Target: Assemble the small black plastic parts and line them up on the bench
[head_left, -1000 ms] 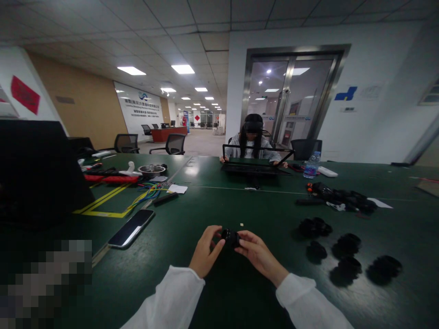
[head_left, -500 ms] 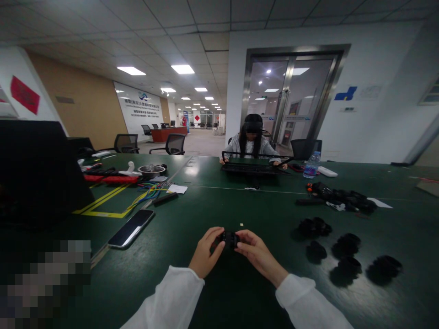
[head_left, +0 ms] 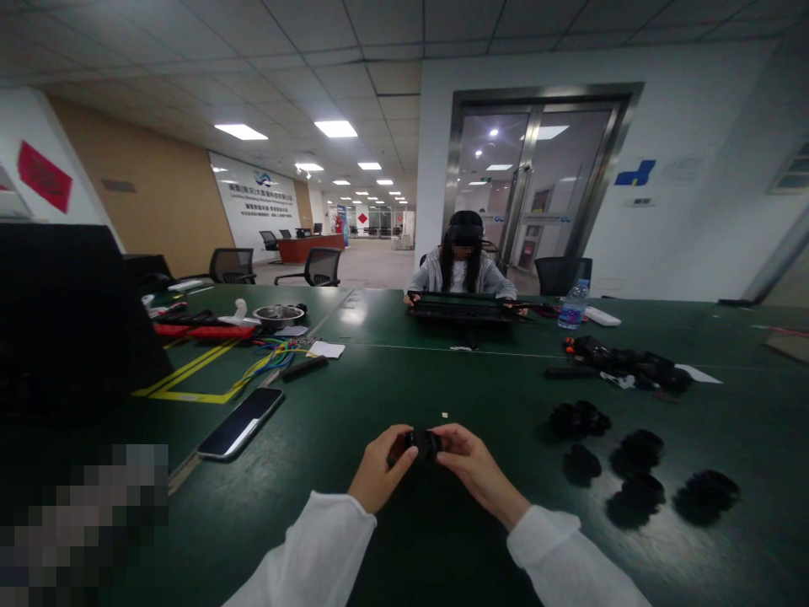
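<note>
A small, black, rounded part (head_left: 423,444) is held just above the green table (head_left: 442,379), in front of me. My left hand (head_left: 383,468) grips its left end between thumb and fingers. The fingers of my right hand (head_left: 477,474) pinch its right end. Its exact kind is too dark to tell. To the right lie several similar black parts (head_left: 641,451), some in pairs, apart from my hands. Just beyond my fingers is a tiny pale scrap (head_left: 445,415).
A phone (head_left: 241,423) and bundled wires (head_left: 271,362) lie on the left, near a metal bowl (head_left: 279,314) and a dark monitor-like panel (head_left: 76,312). Across the table, a person (head_left: 464,265) holds a flat black frame (head_left: 464,308). A water bottle (head_left: 573,305) stands at right.
The fingers of my left hand have curled and shifted slightly around the black part; my right hand has hardly moved. Across the table, the raised edge of the person's black frame has come down.
</note>
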A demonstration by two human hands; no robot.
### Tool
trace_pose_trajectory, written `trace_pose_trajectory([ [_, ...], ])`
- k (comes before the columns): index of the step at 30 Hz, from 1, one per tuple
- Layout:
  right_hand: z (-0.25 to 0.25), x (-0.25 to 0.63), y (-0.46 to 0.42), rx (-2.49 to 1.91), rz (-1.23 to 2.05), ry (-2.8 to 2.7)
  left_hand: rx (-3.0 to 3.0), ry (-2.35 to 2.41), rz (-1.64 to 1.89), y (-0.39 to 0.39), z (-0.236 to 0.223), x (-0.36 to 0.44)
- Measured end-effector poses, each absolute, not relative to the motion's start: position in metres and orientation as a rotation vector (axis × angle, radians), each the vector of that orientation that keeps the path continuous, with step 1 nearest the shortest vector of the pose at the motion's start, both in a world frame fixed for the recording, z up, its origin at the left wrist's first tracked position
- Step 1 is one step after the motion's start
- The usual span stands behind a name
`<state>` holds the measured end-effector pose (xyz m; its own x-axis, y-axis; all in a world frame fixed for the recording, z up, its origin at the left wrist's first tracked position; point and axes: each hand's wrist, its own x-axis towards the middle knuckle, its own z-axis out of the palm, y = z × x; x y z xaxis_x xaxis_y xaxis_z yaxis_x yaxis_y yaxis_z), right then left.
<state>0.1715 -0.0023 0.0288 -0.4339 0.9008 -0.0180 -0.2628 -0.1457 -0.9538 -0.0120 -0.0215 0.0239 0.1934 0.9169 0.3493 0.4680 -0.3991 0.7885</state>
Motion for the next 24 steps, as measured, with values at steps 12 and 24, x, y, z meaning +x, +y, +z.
trace_pose_trajectory([
  [12,0.016,0.172,0.003,-0.768,1.670,-1.232,1.909,1.223,1.079,-0.019,0.019,-0.011],
  [24,0.020,0.172,0.002,-0.787,1.652,-1.226,1.596,1.322,1.187,-0.015,0.016,-0.012],
])
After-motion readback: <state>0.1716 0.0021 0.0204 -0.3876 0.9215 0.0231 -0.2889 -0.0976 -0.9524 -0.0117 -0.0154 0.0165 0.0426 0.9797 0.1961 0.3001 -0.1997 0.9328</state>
